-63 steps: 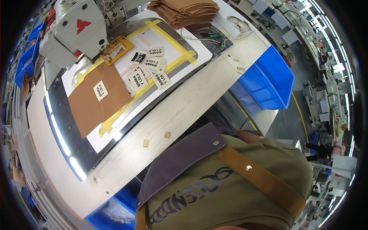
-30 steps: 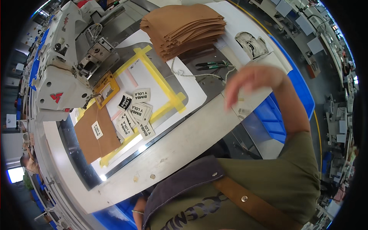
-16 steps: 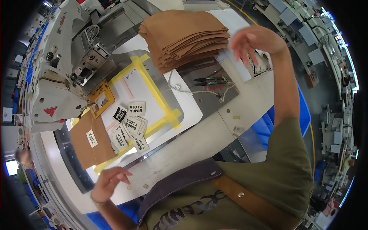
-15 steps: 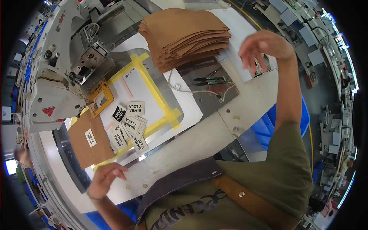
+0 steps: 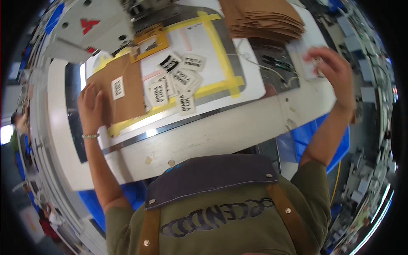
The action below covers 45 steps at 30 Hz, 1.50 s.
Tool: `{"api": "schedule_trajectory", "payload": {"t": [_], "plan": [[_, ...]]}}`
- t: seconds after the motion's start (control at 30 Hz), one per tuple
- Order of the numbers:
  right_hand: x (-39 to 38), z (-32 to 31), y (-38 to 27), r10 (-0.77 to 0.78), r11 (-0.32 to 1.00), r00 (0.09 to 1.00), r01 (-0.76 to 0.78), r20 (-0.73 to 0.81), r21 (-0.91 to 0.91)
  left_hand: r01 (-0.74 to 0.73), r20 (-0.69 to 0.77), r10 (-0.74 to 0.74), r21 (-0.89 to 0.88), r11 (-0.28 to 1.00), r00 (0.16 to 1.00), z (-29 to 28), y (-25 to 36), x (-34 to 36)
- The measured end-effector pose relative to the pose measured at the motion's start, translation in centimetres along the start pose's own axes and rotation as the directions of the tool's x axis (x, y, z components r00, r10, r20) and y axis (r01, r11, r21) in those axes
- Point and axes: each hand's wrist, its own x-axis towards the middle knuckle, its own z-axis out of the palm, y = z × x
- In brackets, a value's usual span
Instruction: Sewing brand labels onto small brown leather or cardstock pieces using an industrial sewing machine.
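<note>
My left hand (image 5: 90, 104) rests at the left edge of a brown sheet (image 5: 127, 97) bearing a white printed label (image 5: 117, 88), fingers slightly bent and apart. Beside that sheet, several loose printed labels (image 5: 185, 78), mostly white, one black, lie on a yellow-taped white board (image 5: 212, 51). An orange frame (image 5: 161, 46) sits at the top of the sheet. My right hand (image 5: 327, 68), blurred, curls with fingers apart over a small, indistinct pale item at the table's right, near green-handled tools (image 5: 274, 61) and a white cord (image 5: 261, 67).
A white machine head (image 5: 80, 34) stands top left, a thick brown stack (image 5: 263, 17) top right. The pale table edge (image 5: 204, 129) crosses in front of me. Blue bins (image 5: 318, 125) sit below at both sides. People (image 5: 19, 121) are at other stations near the picture's rim.
My left hand has come in from below and moved up onto the brown sheet. My right hand has entered and swung out to the far right. The view has shifted.
</note>
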Motion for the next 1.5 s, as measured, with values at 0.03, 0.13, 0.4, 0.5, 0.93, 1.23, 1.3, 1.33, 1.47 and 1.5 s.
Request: {"api": "schedule_trajectory", "payload": {"t": [0.03, 0.13, 0.4, 0.5, 0.93, 1.23, 1.3, 1.33, 1.47, 1.5], "plan": [[1.0, 1.6, 0.9, 0.068, 0.992, 0.975, -0.089, -0.210, -0.088, 0.120, 0.065, -0.109, -0.191, 0.974, 0.992, 0.8, -1.8, 0.3], [3.4, 2.1, 7.0, 0.054, 0.936, 0.885, -0.206, -0.462, -0.286, 0.093, 0.027, -0.092, -0.046, 0.995, 0.995, 2.5, -5.8, 0.7], [8.3, 2.4, 13.4, 0.155, 0.833, 0.785, -0.430, -0.599, -0.348, 0.167, -0.047, -0.166, 0.027, 0.986, 0.985, 3.8, -3.7, 1.8], [9.4, 3.8, 12.8, 0.224, 0.766, 0.773, -0.516, -0.594, -0.382, 0.186, 0.022, -0.187, 0.053, 0.981, 0.982, 2.7, -3.9, 1.6], [-10.4, 3.1, 4.6, 0.233, 0.814, 0.910, -0.375, 0.343, 0.444, 0.225, 0.121, -0.217, -0.056, 0.973, 0.969, 2.4, -3.9, 0.2], [-64.0, 29.0, 29.1, 0.995, 0.040, 0.078, -0.895, 0.067, 0.445, 0.280, 0.175, -0.259, -0.113, 0.953, 0.950, 5.4, -5.2, -0.6], [-61.2, 31.8, 31.2, 0.980, 0.052, 0.121, -0.921, 0.156, 0.386, 0.235, 0.096, -0.224, -0.125, 0.964, 0.970, 2.7, -5.2, 0.1], [-60.0, 31.6, 31.5, 0.971, 0.047, 0.119, -0.946, 0.209, 0.322, 0.214, 0.077, -0.211, -0.025, 0.977, 0.974, 2.3, -5.2, 0.1], [-51.4, 24.4, 33.5, 0.939, 0.130, 0.121, -0.991, 0.323, -0.008, 0.216, 0.061, -0.210, -0.099, 0.971, 0.976, 2.0, -3.2, 1.4], [-49.7, 23.4, 32.7, 0.928, 0.144, 0.106, -0.986, 0.356, -0.084, 0.259, 0.103, -0.248, -0.112, 0.959, 0.963, 2.0, -2.9, 2.1]]}}
